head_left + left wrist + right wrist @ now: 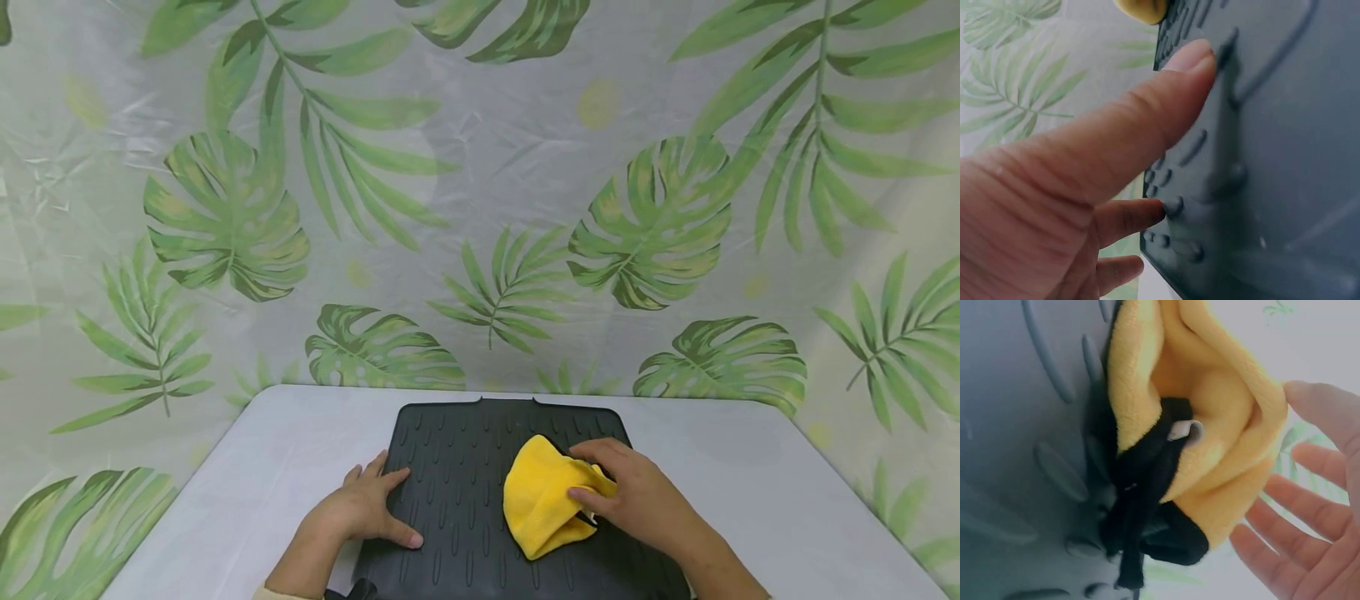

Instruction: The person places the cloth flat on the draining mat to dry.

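A dark ribbed rubber floor mat [465,508] lies on the white table. My left hand [356,510] is at the mat's left edge with fingers spread; in the left wrist view its thumb [1166,103] reaches over the raised ribs. On the right half of the mat sits a bunched yellow cloth [543,500]. My right hand [637,500] holds the cloth's right side between thumb and fingers. The right wrist view shows the cloth [1222,425] folded up, with black edging [1147,456], a black strap end and a small white tag [1186,431].
White table surface [757,492] extends on both sides of the mat. Behind the table hangs a pale curtain [495,183] printed with green leaves. A small black piece [360,590] shows near my left wrist at the bottom edge.
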The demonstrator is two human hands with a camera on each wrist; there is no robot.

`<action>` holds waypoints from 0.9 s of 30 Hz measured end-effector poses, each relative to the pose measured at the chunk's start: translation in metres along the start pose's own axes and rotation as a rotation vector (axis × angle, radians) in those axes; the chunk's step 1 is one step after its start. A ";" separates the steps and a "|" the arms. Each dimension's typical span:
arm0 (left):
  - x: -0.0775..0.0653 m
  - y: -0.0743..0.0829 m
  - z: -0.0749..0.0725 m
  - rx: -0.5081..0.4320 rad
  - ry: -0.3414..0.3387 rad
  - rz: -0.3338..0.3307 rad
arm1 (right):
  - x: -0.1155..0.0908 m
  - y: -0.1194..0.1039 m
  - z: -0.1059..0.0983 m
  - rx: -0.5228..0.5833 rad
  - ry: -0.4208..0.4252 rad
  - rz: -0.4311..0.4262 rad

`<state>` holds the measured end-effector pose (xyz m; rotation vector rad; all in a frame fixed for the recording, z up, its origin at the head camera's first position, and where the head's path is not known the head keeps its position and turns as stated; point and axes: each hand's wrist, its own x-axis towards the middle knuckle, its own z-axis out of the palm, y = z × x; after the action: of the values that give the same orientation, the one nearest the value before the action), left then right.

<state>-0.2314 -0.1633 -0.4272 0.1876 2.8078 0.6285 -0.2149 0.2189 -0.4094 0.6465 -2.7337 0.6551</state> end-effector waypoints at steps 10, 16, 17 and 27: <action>-0.005 0.034 0.004 -0.219 0.082 0.333 | -0.001 -0.001 -0.015 -0.029 -0.010 0.159; -0.009 0.061 0.021 -0.357 -0.034 0.449 | -0.010 0.005 -0.021 0.038 -0.373 0.266; -0.009 0.063 0.023 -0.390 -0.063 0.450 | -0.012 0.007 -0.020 0.056 -0.426 0.270; -0.007 0.075 0.054 -0.871 -0.219 0.376 | -0.009 0.002 -0.005 0.160 -0.417 0.050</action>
<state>-0.2050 -0.0754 -0.4401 0.5592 2.0594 1.7066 -0.2077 0.2257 -0.4090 0.8360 -3.1084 0.8403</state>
